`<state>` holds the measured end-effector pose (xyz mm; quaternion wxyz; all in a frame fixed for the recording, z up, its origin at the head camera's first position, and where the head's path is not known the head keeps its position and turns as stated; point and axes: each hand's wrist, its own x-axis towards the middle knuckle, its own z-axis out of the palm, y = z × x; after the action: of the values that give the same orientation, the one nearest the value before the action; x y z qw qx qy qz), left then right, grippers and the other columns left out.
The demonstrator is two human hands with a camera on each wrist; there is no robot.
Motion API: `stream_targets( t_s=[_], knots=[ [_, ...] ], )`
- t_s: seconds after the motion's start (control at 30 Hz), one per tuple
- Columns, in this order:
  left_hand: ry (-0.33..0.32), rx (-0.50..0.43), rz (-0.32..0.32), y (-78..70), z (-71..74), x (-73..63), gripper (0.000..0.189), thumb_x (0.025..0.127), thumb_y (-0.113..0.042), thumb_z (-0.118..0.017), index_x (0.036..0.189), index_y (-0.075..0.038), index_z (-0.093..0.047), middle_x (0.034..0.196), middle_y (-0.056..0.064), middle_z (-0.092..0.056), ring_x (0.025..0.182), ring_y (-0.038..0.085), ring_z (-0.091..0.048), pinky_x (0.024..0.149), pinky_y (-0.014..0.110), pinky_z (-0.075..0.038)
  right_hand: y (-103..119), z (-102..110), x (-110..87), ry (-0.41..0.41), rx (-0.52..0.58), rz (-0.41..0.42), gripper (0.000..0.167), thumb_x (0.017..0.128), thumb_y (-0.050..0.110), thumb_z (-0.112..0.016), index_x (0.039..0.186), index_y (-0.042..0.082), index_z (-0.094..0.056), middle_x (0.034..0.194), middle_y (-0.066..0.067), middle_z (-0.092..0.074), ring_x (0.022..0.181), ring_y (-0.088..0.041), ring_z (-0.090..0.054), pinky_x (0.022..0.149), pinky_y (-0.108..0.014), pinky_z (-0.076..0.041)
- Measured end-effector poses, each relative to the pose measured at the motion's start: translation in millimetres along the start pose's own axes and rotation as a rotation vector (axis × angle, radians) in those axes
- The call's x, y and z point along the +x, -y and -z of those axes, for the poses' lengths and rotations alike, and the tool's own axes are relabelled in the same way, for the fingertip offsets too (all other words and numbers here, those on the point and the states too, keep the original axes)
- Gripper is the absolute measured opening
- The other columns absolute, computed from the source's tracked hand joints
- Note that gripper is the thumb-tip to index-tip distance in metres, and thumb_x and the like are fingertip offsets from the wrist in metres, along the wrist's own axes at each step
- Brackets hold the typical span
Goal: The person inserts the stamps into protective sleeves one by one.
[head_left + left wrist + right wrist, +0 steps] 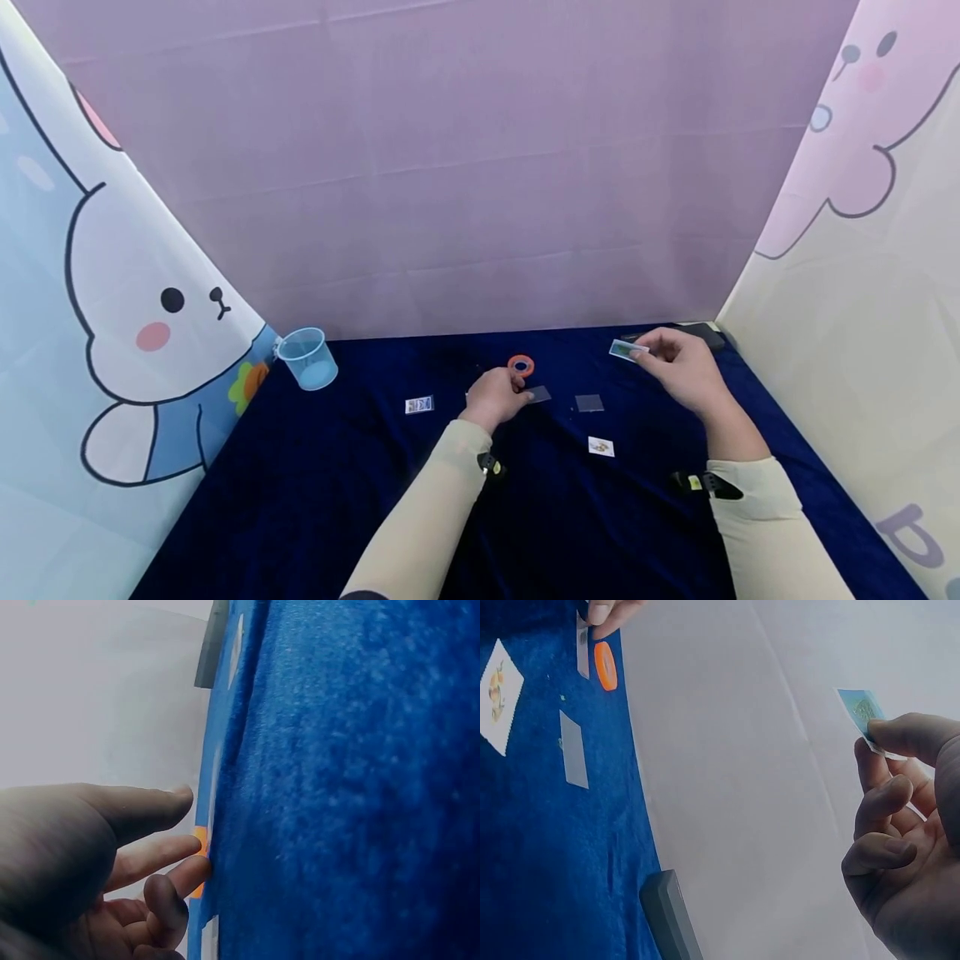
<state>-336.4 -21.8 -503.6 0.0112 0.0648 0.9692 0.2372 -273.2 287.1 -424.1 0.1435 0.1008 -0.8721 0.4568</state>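
Between thumb and fingers, my right hand pinches a small blue-green stamp with a pale edge, raised over the back right of the table. My left hand is low over the cloth, its thumb and fingers apart in the left wrist view. Its fingertips are right at a small clear sleeve. Just behind them lies an orange ring. A second clear sleeve lies flat between the hands. Nearer the front is a white stamp with a notched edge and a small picture.
A clear blue cup stands at the back left. Left of my left hand lies a small printed card. A dark grey oblong object sits at the back right. The dark blue cloth meets a lilac backdrop behind.
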Motion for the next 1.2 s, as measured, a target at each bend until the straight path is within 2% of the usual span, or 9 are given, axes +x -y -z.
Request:
stream_targets(
  t_s=[0.27, 0.6, 0.8, 0.97, 1.07, 1.2],
  knots=[
    [-0.024, 0.051, -0.006, 1.1, -10.6, 6.3, 0.029, 0.090, -0.046, -0.083, 0.111, -0.027, -0.080, 0.109, -0.009, -0.075, 0.092, 0.014, -0.070, 0.082, 0.039, -0.057, -1.2, 7.5, -1.3, -0.019, -0.005, 0.004, 0.019, 0.102, 0.032, -0.072, 0.107, 0.014, -0.074, 0.075, -0.007, -0.057, 0.059, -0.020, -0.046, 0.051, -0.033, -0.038],
    [0.008, 0.042, 0.006, -5.7, -10.9, 4.3, 0.029, 0.090, -0.045, -0.084, 0.113, -0.028, -0.079, 0.113, -0.009, -0.074, 0.095, 0.016, -0.069, 0.084, 0.042, -0.057, 0.2, 24.4, -3.1, -0.079, -0.046, 0.007, 0.023, 0.102, 0.032, -0.072, 0.108, 0.011, -0.074, 0.080, -0.003, -0.062, 0.064, -0.017, -0.049, 0.054, -0.031, -0.039],
    [0.001, 0.054, -0.008, -5.8, -11.1, 5.2, 0.018, 0.087, -0.039, -0.087, 0.099, -0.029, -0.078, 0.098, -0.012, -0.072, 0.084, 0.012, -0.066, 0.079, 0.037, -0.055, -1.2, 29.3, -2.5, -0.086, -0.042, 0.011, 0.021, 0.102, 0.028, -0.073, 0.109, 0.008, -0.075, 0.089, -0.003, -0.060, 0.069, -0.014, -0.050, 0.057, -0.028, -0.040],
    [0.000, 0.024, -0.027, -6.4, -11.6, 5.3, 0.016, 0.086, -0.031, -0.087, 0.088, -0.029, -0.071, 0.085, -0.014, -0.065, 0.078, 0.010, -0.061, 0.076, 0.034, -0.052, -3.7, 31.4, -2.5, -0.087, -0.018, 0.000, 0.020, 0.101, 0.024, -0.073, 0.111, 0.006, -0.075, 0.082, 0.001, -0.063, 0.068, -0.013, -0.049, 0.055, -0.028, -0.040],
    [0.005, 0.000, -0.021, -7.8, -11.2, 3.7, 0.017, 0.087, -0.028, -0.085, 0.086, -0.030, -0.069, 0.081, -0.014, -0.063, 0.075, 0.010, -0.060, 0.073, 0.035, -0.052, -3.6, 32.2, -2.5, -0.091, -0.009, -0.001, 0.021, 0.101, 0.025, -0.073, 0.110, 0.006, -0.074, 0.081, 0.003, -0.062, 0.068, -0.013, -0.049, 0.056, -0.029, -0.040],
    [0.016, -0.020, -0.021, -8.5, -10.8, 1.4, 0.008, 0.091, -0.029, -0.082, 0.089, -0.030, -0.074, 0.083, -0.015, -0.067, 0.076, 0.008, -0.062, 0.074, 0.034, -0.053, -3.0, 32.8, -4.0, -0.103, 0.008, 0.004, 0.022, 0.101, 0.024, -0.073, 0.111, 0.004, -0.074, 0.085, 0.007, -0.065, 0.072, -0.012, -0.051, 0.059, -0.027, -0.041]
  ],
)
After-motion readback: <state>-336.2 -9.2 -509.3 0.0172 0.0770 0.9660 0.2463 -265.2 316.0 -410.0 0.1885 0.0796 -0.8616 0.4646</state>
